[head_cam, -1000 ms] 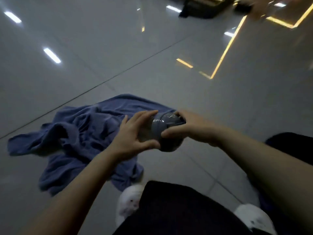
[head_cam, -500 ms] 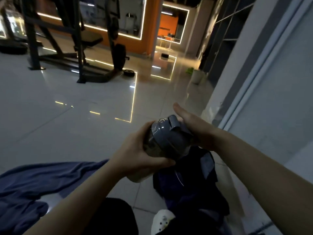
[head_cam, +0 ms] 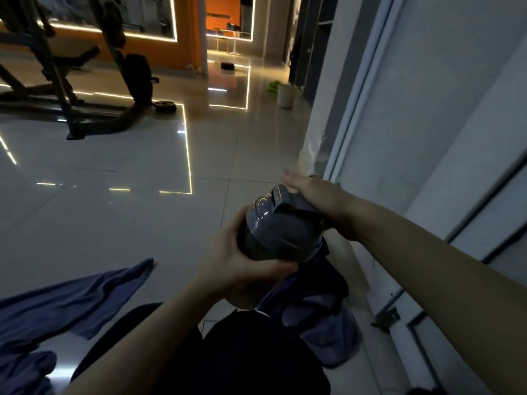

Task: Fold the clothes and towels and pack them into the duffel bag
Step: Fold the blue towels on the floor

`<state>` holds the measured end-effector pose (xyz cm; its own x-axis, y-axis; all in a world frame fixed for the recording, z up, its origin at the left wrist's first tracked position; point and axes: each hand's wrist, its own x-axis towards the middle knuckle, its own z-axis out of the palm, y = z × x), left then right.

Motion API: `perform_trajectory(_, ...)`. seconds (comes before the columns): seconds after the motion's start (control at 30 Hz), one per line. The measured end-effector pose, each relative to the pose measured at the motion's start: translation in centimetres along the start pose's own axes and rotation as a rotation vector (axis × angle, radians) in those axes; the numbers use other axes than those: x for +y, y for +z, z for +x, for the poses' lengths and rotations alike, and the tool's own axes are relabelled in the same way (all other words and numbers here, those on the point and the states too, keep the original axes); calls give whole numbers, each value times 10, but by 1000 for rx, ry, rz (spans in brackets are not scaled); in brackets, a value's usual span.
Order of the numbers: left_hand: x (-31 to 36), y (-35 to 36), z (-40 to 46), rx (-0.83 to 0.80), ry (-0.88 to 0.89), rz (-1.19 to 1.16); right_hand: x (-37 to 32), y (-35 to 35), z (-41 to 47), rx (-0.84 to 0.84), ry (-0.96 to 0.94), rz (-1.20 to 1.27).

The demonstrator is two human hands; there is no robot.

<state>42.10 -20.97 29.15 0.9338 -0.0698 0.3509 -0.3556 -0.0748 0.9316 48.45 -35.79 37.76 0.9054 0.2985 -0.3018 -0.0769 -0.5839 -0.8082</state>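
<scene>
A dark bottle with a grey lid (head_cam: pixel 281 229) is held in front of me, above my lap. My left hand (head_cam: pixel 242 263) grips its body from below and the left. My right hand (head_cam: pixel 316 195) wraps over the lid's far side, thumb stretched along the top. A blue towel (head_cam: pixel 71 300) lies crumpled on the tiled floor at the lower left. A darker blue cloth heap (head_cam: pixel 316 306) lies on the floor under the bottle, by my knee. No duffel bag shows in this view.
A grey wall with door frame (head_cam: pixel 413 138) runs close along my right. A weight bench and rack (head_cam: pixel 85 81) stand at the back left, with a weight plate (head_cam: pixel 164 106) on the floor. A pale bin (head_cam: pixel 285 95) stands farther down the hallway.
The view has swung up and right, from the towel on the floor toward the gym and the wall. Both hands keep hold of the bottle, with the right hand further over the lid.
</scene>
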Motion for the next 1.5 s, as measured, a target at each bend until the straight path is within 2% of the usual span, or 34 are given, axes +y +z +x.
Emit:
perform_trajectory(0.07, -3, 9, 14, -120, -53, -9, 13, -15, -8, 72, 3, 1)
perform_trajectory(0.17, -1, 37, 40, -395, -123, -16, 45, -46, -28, 182, -125, 28)
perform_trajectory(0.3, 8, 85, 68, -667, -221, -111, 91, -90, -78, 51, -259, 65)
perform_trajectory(0.4, 19, 127, 79, -859, -217, 35, 122, -112, -118, 65, -242, 76)
perform_trajectory(0.47, 29, 157, 79, -935, -132, 213, 140, -120, -142, 195, -175, 73)
perform_trajectory(0.6, 33, 216, 61, -975, -72, 443, 187, -121, -177, 509, 47, 96)
perform_trajectory(0.7, 13, 258, 16, -997, -5, 572, 222, -109, -198, 601, 208, 186)
perform_trajectory(0.77, -3, 275, -12, -948, 51, 593, 238, -100, -214, 547, 266, 133)
perform_trajectory(0.87, -22, 282, -32, -991, -48, 440, 259, -92, -241, 424, 217, -78)
perform_trajectory(0.97, -31, 287, -56, -1051, -109, 384, 275, -81, -261, 397, 138, -177)
perform_trajectory(1.07, -37, 289, -74, -1145, -100, 536, 298, -55, -265, 429, 251, -215)
perform_trajectory(1.2, -46, 266, -61, -1176, 82, 1073, 354, -2, -254, 318, 475, -377)
perform_trajectory(1.23, -45, 260, -58, -1175, 72, 1114, 369, 11, -251, 294, 519, -411)
perform_trajectory(1.37, -33, 251, -48, -1057, 48, 989, 414, 35, -237, 308, 599, -588)
perform_trajectory(1.43, -30, 251, -48, -1040, 106, 1063, 431, 43, -227, 305, 627, -574)
perform_trajectory(1.5, -31, 250, -52, -1096, 175, 1189, 446, 50, -217, 338, 635, -551)
